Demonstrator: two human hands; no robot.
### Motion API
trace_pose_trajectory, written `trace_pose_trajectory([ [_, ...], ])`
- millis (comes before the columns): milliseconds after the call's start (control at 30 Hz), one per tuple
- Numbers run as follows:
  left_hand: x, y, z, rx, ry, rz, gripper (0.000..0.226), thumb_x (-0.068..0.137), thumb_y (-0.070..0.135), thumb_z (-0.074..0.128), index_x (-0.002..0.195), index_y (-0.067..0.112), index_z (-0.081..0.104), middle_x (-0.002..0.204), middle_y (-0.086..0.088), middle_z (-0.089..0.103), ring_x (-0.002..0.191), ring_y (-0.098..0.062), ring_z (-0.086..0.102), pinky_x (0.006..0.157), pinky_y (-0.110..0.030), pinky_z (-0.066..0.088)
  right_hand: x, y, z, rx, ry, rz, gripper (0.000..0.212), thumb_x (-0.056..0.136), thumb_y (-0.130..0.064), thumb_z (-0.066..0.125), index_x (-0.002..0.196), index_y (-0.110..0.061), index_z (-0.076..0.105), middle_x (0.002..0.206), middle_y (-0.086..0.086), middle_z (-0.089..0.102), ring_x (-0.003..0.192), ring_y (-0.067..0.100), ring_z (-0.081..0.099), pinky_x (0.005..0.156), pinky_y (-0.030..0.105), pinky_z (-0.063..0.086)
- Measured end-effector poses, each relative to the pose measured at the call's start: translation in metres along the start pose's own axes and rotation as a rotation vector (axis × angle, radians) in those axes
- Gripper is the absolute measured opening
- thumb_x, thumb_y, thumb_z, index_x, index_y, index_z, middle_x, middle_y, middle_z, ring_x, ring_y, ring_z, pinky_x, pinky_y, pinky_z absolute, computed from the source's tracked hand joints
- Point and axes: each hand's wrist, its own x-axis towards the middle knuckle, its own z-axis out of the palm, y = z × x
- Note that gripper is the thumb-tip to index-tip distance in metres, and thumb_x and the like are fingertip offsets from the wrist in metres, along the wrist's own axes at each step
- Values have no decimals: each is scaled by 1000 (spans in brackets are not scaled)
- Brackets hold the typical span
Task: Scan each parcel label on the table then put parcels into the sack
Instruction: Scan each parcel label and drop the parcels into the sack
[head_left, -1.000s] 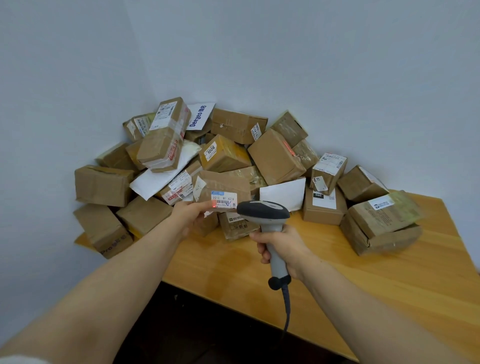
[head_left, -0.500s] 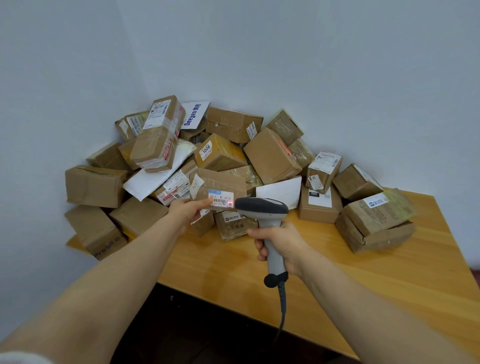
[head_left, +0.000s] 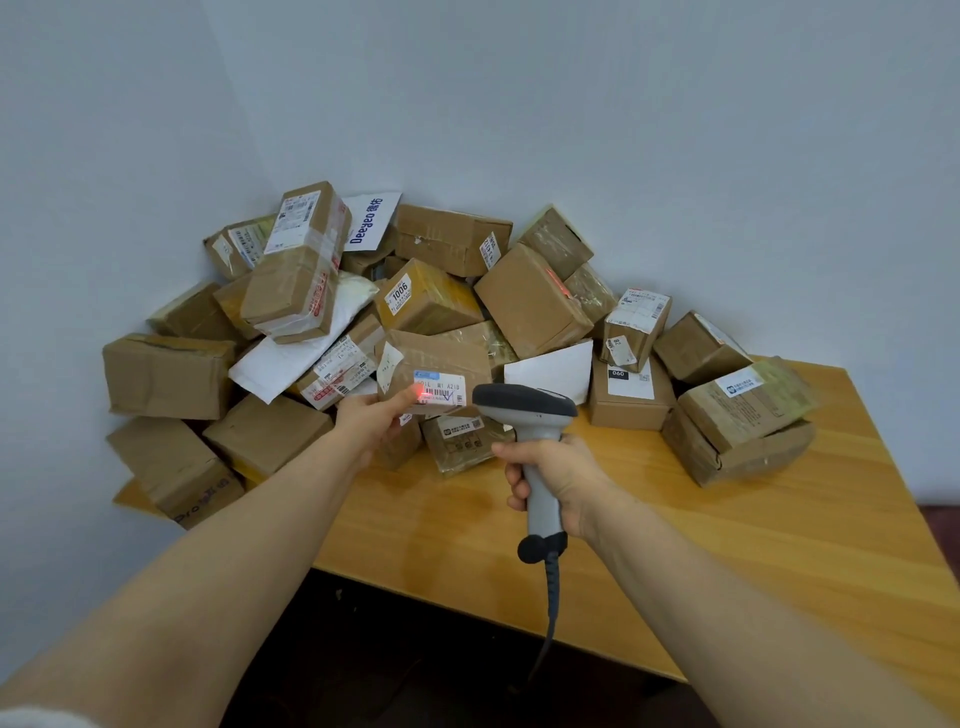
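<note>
Wooden counter (head_left: 727, 545) in pale-walled corner (head_left: 210, 156), parcels (head_left: 530, 301) heaped toward 11 o'clock, left hand (head_left: 371, 421) pinching a labelled parcel (head_left: 436, 358), right hand (head_left: 561, 473) clamped round scanner (head_left: 524, 402)

Wooden table (head_left: 727, 545), set in the room's corner: heap of brown cardboard parcels (head_left: 530, 301) piled against the walls. Left hand (head_left: 371, 421) holds one front parcel (head_left: 441, 356) at its lower edge, a red light spot on its white label (head_left: 441, 391). Right hand (head_left: 558, 478) grips grey corded scanner (head_left: 524, 408), head towards that label.
</note>
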Motion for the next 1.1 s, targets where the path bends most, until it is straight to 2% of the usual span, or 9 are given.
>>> trace_pose_trajectory([
  [133,2,-5,0,-13,-27,-11,56,77,32,78,121,3,57,115,-7,65,101,-18,60,84,-28,51,0,3,3,-1,5,7,16,82,-8,73,76,-5,58,53,6,53,41,14,45,48,27,48],
  [267,5,-10,-1,-5,-71,-53,84,60,45,84,127,4,56,114,-7,67,101,-19,64,86,-32,55,-1,8,7,1,33,30,17,82,-7,73,75,-4,58,52,6,53,40,14,44,48,27,47],
  [367,1,-15,8,-4,-87,-79,67,72,34,81,125,2,55,112,-8,66,97,-18,65,80,-27,56,-3,14,3,48,68,33,16,82,-6,73,77,-2,58,53,9,53,41,15,43,45,26,46],
  [433,-10,-14,18,-45,-122,-101,50,77,24,78,116,1,57,106,-9,68,93,-17,66,82,-27,56,-6,19,-4,109,93,25,15,82,-6,74,85,0,60,55,9,57,42,16,44,46,27,46],
  [533,-35,-12,36,-100,-201,-118,19,85,12,69,98,3,59,96,-10,68,84,-15,66,69,-23,57,-14,33,-26,211,191,3,23,83,-7,74,100,2,61,63,12,65,43,16,49,48,28,50],
  [700,-90,-22,82,-107,-427,-167,11,92,14,59,100,8,62,98,-12,69,90,-20,65,78,-29,57,-41,62,-100,390,414,-44,20,84,-6,73,101,-3,61,74,11,61,62,18,56,53,31,53],
  [867,-157,-39,172,-41,-661,-254,41,77,16,66,114,1,58,98,-16,71,90,-25,68,73,-30,60,-102,87,-202,531,484,-50,20,81,-12,77,91,-6,61,78,14,60,68,26,58,64,39,55],
  [1000,-217,-67,268,34,-811,-347,50,74,9,72,119,-4,55,113,-22,66,93,-28,67,74,-34,60,-161,111,-296,660,550,-88,20,77,-10,79,88,-7,62,85,13,67,75,28,64,63,38,55],
  [1100,-256,-84,337,201,-918,-362,55,63,12,72,115,1,59,105,-18,70,83,-27,71,70,-32,60,-200,125,-361,738,664,-125,24,74,-11,81,90,-11,63,81,9,68,70,22,64,54,31,52],
])
